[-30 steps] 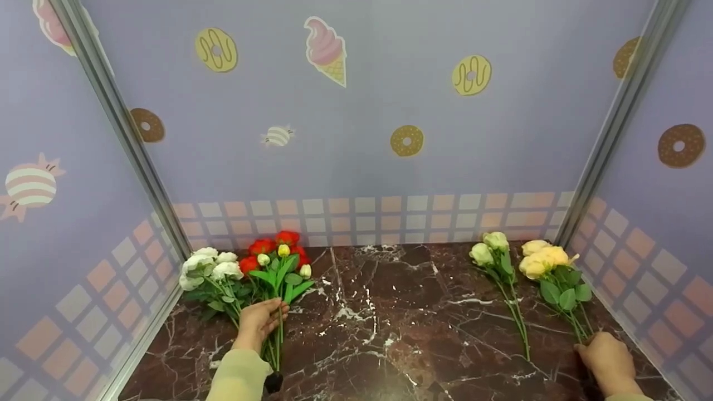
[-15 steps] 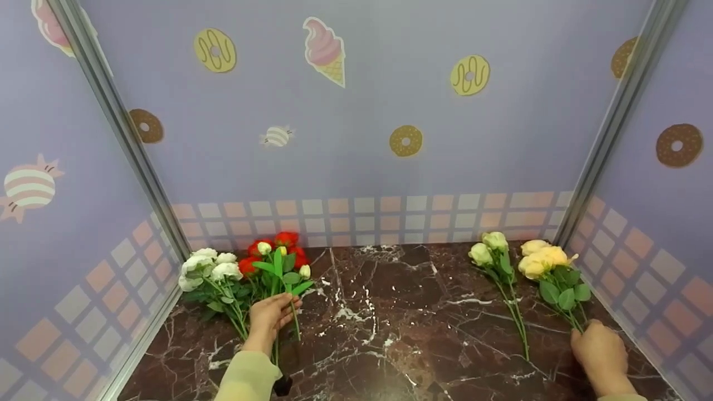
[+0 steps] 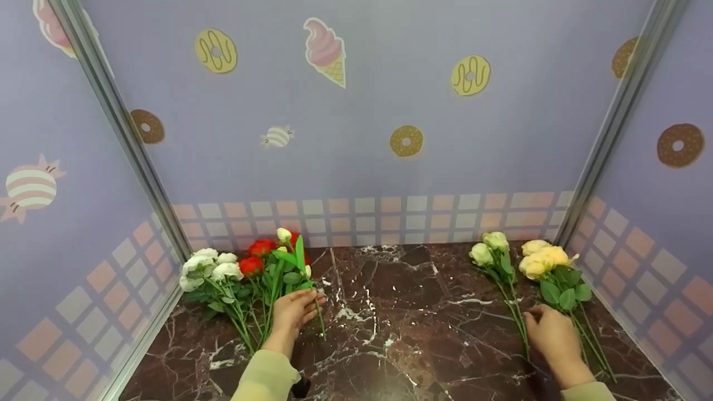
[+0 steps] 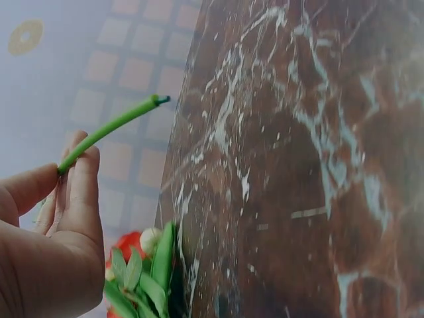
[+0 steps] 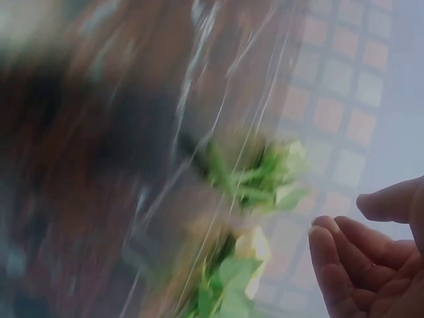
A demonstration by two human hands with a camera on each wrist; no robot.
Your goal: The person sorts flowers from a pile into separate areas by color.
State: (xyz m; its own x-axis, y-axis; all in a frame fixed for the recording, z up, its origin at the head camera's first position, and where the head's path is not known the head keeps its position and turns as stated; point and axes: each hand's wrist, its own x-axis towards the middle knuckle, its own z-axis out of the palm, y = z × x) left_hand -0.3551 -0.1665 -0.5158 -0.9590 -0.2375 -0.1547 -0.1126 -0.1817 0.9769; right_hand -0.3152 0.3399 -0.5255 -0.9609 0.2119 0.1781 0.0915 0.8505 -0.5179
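Two bare hands appear above a dark, white-veined marble surface (image 3: pixel 401 334), which I observe remotely through three cameras. The left hand (image 3: pixel 292 314) pinches a green stem (image 4: pixel 109 129) between thumb and fingers, near the surface's far left; in the left wrist view I see the cut end project past the fingertips, raised clear of the marble. Beyond this hand, as seen from the head, lie green leaves (image 3: pixel 301 253), a white bud (image 3: pixel 284 235) and red flowers (image 3: pixel 253 264) at the far edge. White flowers (image 3: pixel 209 264) occupy the far left corner. The right hand (image 3: pixel 551 340) grips nothing: I note its fingers gently curved, its thumb apart from them. From above, it appears between the stems of two pale green roses (image 3: pixel 490 250), whose heads lie near the far edge, and those of the yellow flowers (image 3: pixel 543 259) at the far right corner. I cannot tell from the blurred right wrist view how near the surface it is.
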